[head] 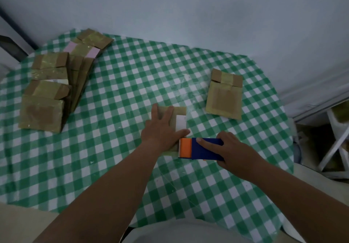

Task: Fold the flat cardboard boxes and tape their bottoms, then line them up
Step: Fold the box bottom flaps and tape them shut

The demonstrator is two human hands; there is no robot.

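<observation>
Starting far left: stack of boxes (pixel 47 91) sits at the table's left edge, some leaning on each other, taped w/ clear tape; a bump to the cloth (pixel 117 84) could tip the leaning ones, though they're well apart from the work. Moving to centre: left hand (pixel 162 129) lies flat on the cardboard box (pixel 179 118), fingers straight and spread, palm pressing down, thumb out toward the tape tool; it grips nothing, just pins. Box is near the middle of the table, a white label showing on its right side, most of it hidden under the hand. Risk here: if pressure eases, box could slide on the slick cloth once tape pulls, so the strip lands crooked or wrinkles. Thumb is just beside the toothed edge of the tape dispenser (pixel 200 148), so a quick cutting twist could nick it. Next right: right hand (pixel 228 148) is wrapped round the blue body of the dispenser, index finger laid along the top, orange end pointing at the box & touching or nearly touching its near right corner; can't tell if tape is already stuck down. If not anchored, tape may peel back or stick to itself. Further right: one taped box (pixel 224 95) lies alone, apart from the action; lining up isn't done yet, judging by the layout.
</observation>
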